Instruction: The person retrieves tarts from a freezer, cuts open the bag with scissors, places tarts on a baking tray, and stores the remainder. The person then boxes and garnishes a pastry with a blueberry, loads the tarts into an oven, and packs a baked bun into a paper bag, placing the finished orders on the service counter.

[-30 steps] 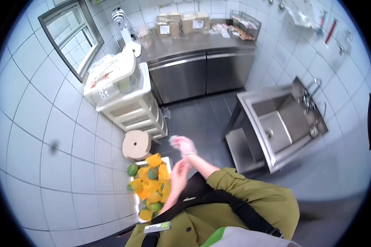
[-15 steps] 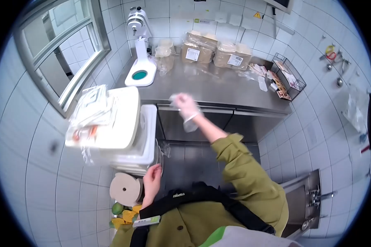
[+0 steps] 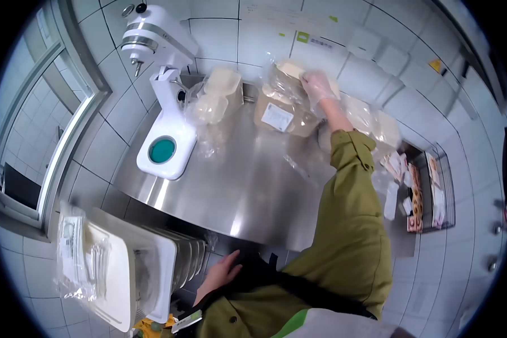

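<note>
My right hand (image 3: 318,88), in a thin clear glove, reaches to the back of the steel counter. Its bent fingers touch the top of a plastic-wrapped stack of brown takeaway boxes (image 3: 265,115) with a white label. Whether they grip the wrap or a box is not clear. A second bagged stack of boxes (image 3: 386,127) stands to the right, partly behind my sleeve. My bare left hand (image 3: 222,272) hangs low by my body, fingers loosely stretched and holding nothing. White lids and trays (image 3: 115,276) stand left of it, with clear plastic packets (image 3: 87,253) on top.
A white stand mixer (image 3: 166,112) with a green disc in its base is on the counter's left. Beside it sits a bag of pale containers (image 3: 217,98). A black wire basket (image 3: 436,191) with packets stands at the right end of the steel counter (image 3: 236,180).
My right hand has gone forward from in front of the counter to the boxes at the back. The view has moved closer to the counter and turned. My left hand stays low.
</note>
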A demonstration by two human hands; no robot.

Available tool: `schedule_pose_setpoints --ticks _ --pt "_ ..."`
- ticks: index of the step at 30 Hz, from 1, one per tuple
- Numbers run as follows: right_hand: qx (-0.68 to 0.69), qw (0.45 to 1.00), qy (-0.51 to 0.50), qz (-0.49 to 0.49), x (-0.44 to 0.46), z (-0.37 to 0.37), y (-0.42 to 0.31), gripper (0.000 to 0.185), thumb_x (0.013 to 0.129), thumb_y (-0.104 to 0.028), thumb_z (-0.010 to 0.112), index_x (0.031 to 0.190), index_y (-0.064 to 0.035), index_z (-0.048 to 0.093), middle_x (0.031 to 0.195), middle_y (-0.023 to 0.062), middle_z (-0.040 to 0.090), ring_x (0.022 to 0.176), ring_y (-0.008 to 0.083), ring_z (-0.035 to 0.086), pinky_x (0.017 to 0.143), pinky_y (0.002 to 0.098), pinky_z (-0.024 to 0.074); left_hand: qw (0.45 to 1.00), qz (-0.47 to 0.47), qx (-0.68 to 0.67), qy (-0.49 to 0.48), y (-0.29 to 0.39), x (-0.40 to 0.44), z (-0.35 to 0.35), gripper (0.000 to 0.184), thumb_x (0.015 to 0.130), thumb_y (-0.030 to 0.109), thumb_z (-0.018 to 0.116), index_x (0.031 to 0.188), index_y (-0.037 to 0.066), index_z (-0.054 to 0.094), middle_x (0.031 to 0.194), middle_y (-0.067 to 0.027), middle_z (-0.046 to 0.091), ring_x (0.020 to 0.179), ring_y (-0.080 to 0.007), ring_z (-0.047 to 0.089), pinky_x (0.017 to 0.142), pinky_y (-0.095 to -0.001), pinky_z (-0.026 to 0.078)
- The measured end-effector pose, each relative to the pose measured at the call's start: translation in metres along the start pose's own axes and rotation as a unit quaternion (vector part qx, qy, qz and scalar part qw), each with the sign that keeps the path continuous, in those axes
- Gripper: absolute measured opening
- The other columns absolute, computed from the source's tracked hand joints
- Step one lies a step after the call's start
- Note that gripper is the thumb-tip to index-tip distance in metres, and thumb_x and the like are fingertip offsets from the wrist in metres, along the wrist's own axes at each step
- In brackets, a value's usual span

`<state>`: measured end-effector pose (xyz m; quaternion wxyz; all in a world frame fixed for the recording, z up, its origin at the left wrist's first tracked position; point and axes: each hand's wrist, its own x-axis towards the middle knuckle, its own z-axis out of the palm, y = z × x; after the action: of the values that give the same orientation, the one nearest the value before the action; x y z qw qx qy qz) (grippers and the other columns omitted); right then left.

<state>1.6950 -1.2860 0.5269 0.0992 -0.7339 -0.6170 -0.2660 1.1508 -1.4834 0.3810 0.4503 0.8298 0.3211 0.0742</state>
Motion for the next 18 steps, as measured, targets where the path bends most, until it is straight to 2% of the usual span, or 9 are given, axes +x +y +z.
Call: schedule_pose_setpoints --ticks 2,8,14,18 --pt "0.013 0.996 0.001 -0.088 0.005 0.004 0.010 0.017 0.078 -0.015 0.048 0.073 -0.0012 0.056 0.077 0.0179 0.056 0.074 0.0344 0.053 0.067 0.0415 0.0408 0.999 -0.035 0.032 0.011 0.006 0.021 -0.010 0.048 0.079 0.029 0.057 0.122 0.014 0.043 0.100 -0.0183 0.055 0.086 -0.0359 0.056 0.070 -0.0419 0.047" --pt "0.153 0.978 -0.062 -0.129 0.020 0.018 0.032 0.014 0.076 -0.012 0.051 0.071 -0.0001 0.055 0.073 0.0199 0.055 0.071 0.0363 0.052 0.064 0.0413 0.0416 0.987 -0.098 0.116 -0.049 0.016 0.064 -0.023 0.048 0.080 0.031 0.055 0.124 0.015 0.042 0.102 -0.0181 0.055 0.085 -0.0366 0.057 0.071 -0.0426 0.047" --pt "0.108 0.979 -0.128 -0.113 0.032 0.008 0.026 0.013 0.073 -0.013 0.053 0.075 -0.0007 0.059 0.074 0.0199 0.057 0.074 0.0364 0.054 0.067 0.0414 0.0439 0.992 -0.054 0.102 -0.040 0.034 0.091 -0.021 0.047 0.081 0.028 0.054 0.123 0.013 0.041 0.100 -0.0183 0.055 0.083 -0.0376 0.056 0.070 -0.0438 0.047" --pt "0.098 0.980 -0.128 -0.118 0.039 0.005 0.022 0.013 0.071 -0.010 0.050 0.071 -0.0007 0.060 0.074 0.0203 0.057 0.074 0.0363 0.055 0.067 0.0411 0.0441 0.993 -0.038 0.104 -0.035 0.039 0.093 -0.018 0.047 0.080 0.027 0.055 0.122 0.013 0.041 0.096 -0.0170 0.056 0.081 -0.0370 0.057 0.069 -0.0432 0.047"
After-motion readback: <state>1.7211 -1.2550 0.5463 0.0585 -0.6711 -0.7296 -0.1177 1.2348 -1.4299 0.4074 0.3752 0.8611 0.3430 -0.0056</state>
